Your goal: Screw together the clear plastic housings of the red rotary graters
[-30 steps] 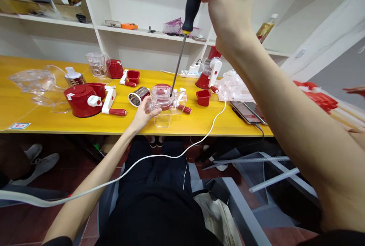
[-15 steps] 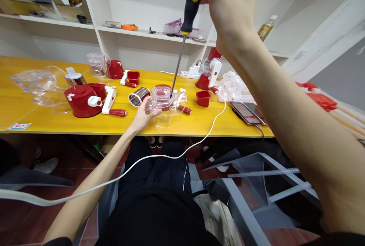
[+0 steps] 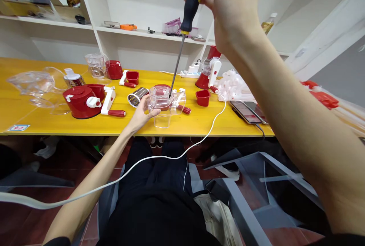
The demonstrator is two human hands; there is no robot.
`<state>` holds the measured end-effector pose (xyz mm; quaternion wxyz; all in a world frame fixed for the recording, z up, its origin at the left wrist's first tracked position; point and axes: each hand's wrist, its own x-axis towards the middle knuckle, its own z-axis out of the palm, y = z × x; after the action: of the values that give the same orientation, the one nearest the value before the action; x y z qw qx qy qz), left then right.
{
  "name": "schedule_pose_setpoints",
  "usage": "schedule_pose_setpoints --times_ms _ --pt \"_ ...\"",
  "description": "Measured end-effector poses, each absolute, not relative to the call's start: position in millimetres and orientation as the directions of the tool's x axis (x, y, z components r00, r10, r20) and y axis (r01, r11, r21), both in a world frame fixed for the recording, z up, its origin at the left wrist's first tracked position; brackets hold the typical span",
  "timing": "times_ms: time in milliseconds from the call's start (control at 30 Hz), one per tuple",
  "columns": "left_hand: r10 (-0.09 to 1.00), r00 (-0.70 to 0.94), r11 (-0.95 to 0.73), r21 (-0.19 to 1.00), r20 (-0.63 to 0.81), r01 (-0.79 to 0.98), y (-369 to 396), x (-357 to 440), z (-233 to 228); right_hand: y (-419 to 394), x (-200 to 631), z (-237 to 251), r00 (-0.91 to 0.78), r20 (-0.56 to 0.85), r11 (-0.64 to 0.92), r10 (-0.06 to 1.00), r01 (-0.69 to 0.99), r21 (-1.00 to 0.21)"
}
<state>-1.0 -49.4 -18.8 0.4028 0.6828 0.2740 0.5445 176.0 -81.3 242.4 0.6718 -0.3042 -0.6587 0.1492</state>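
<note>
My left hand (image 3: 140,115) grips the near side of a clear plastic grater housing (image 3: 164,103) with a red part inside, standing on the yellow table (image 3: 199,120). My right hand (image 3: 232,6) is raised high and closed around the black and yellow handle of a long screwdriver (image 3: 185,25). The steel shaft slants down and its tip sits inside the top of the clear housing.
A metal grater drum (image 3: 138,96) lies just left of the housing. A red grater base with a white crank (image 3: 85,101) stands further left, clear covers (image 3: 34,82) beyond it. A red cup (image 3: 203,97), two phones (image 3: 247,111) and a white cable (image 3: 199,139) lie right.
The screwdriver handle has turned in my right hand, its yellow stripe rotating round. My left hand and the housing have stayed put. The view shifted slightly.
</note>
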Motion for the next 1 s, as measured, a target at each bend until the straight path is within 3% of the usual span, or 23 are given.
schedule_pose_setpoints --times_ms 133,233,367,800,1000 --pt "0.675 0.123 -0.738 0.661 0.728 0.133 -64 -2 12 -82 178 240 0.099 0.747 0.727 0.657 0.178 -0.663" --pt "0.57 0.261 -0.821 0.527 0.779 0.221 -75 10 46 -82 178 239 0.11 0.726 0.708 0.679 0.164 -0.687" --pt "0.587 0.437 -0.774 0.63 0.682 0.056 -72 28 73 -79 182 239 0.097 0.74 0.724 0.666 0.156 -0.672" --pt "0.629 0.382 -0.754 0.651 0.677 0.087 -61 34 74 -68 180 239 0.095 0.831 0.811 0.548 0.181 -0.556" --pt "0.65 0.363 -0.738 0.668 0.668 0.092 -62 35 75 -65 179 238 0.073 0.799 0.78 0.596 0.182 -0.599"
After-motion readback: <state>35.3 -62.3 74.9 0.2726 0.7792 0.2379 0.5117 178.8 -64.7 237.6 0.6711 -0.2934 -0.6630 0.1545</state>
